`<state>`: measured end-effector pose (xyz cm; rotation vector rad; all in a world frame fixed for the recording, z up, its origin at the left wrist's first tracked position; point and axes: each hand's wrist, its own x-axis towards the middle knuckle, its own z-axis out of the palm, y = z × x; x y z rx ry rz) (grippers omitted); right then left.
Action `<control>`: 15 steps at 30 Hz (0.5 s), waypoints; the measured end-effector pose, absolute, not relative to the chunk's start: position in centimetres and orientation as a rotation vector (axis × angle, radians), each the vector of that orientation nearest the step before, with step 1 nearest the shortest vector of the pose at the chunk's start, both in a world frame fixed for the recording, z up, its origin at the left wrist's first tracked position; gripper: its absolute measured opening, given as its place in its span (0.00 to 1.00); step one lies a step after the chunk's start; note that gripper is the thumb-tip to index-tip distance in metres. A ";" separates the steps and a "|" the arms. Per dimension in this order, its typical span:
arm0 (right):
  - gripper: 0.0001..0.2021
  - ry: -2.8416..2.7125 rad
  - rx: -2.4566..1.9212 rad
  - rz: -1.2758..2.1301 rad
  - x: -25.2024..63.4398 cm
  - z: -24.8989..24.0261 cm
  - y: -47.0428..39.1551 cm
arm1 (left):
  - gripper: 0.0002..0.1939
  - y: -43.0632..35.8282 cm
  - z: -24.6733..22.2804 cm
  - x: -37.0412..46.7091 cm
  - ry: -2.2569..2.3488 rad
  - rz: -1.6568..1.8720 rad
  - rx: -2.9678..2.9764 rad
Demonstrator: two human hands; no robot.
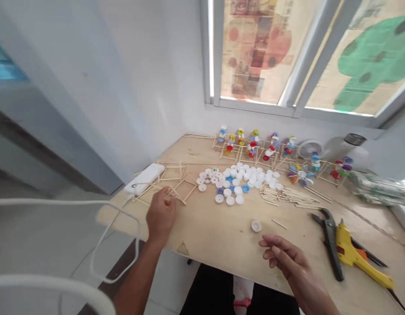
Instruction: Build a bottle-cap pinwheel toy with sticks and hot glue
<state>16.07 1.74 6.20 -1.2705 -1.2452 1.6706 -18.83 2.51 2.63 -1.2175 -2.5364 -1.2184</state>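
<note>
My left hand [161, 213] is closed at the left of the wooden table, at the near side of some stick frames [176, 178]; what its fingers hold, if anything, is hidden. My right hand [284, 258] hovers near the front edge with its fingers apart and nothing in them. Just beyond its fingertips lies a single white cap [256, 225], and a short stick [279, 224] is to the right of that. A cluster of white caps [251, 175], with a few blue ones, covers the middle. Loose sticks [297, 197] lie right of the caps.
Stick stands with colourful cap figures [251, 148] line the back. A white power strip [145, 179] is at the left, with a white cable [100, 202]. Black pliers [330, 245] and a yellow glue gun [356, 256] lie at the right. A bottle [340, 146] stands behind.
</note>
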 end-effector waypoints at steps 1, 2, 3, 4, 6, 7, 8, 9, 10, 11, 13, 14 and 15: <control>0.20 -1.233 -1.279 1.651 16.3 6.1 1.5 | 0.20 2.7 2.7 -18.9 -2.552 -1.219 -1.192; 0.19 -1.226 -1.287 1.633 16.6 6.0 1.3 | 0.20 2.8 2.7 -18.9 -2.570 -1.233 -1.167; 0.19 -1.223 -1.295 1.616 16.8 5.9 1.1 | 0.21 3.0 2.8 -19.0 -2.585 -1.266 -1.172; 0.18 -1.224 -1.300 1.599 17.0 5.9 1.0 | 0.22 3.1 3.0 -18.9 -2.604 -1.304 -1.170; 0.18 -1.252 -1.305 1.556 17.6 5.9 1.0 | 0.23 3.4 3.3 -18.8 -2.651 -1.371 -1.166; 0.18 -1.284 -1.310 1.524 17.9 5.9 1.2 | 0.24 3.4 3.4 -18.7 -2.668 -1.394 -1.162; 0.18 -1.330 -1.320 1.483 18.2 5.8 1.5 | 0.24 3.5 3.4 -18.7 -2.680 -1.407 -1.158; 0.19 -1.387 -1.339 1.429 18.6 5.8 2.0 | 0.23 3.6 3.5 -18.7 -2.686 -1.412 -1.156; 0.19 -1.453 -1.367 1.363 19.1 5.7 2.5 | 0.23 3.6 3.5 -18.8 -2.690 -1.410 -1.153; 0.19 -1.522 -1.406 1.281 19.5 5.7 3.1 | 0.22 3.6 3.5 -18.8 -2.689 -1.405 -1.151; 0.18 -1.660 -1.511 1.066 20.6 5.7 4.5 | 0.20 3.6 3.5 -18.9 -2.666 -1.374 -1.147; 0.17 -1.723 -1.571 0.941 21.2 5.8 5.3 | 0.19 3.6 3.6 -18.8 -2.631 -1.355 -1.154; 0.17 -1.783 -1.626 0.817 21.8 6.0 6.1 | 0.18 3.5 3.6 -18.6 -2.579 -1.337 -1.167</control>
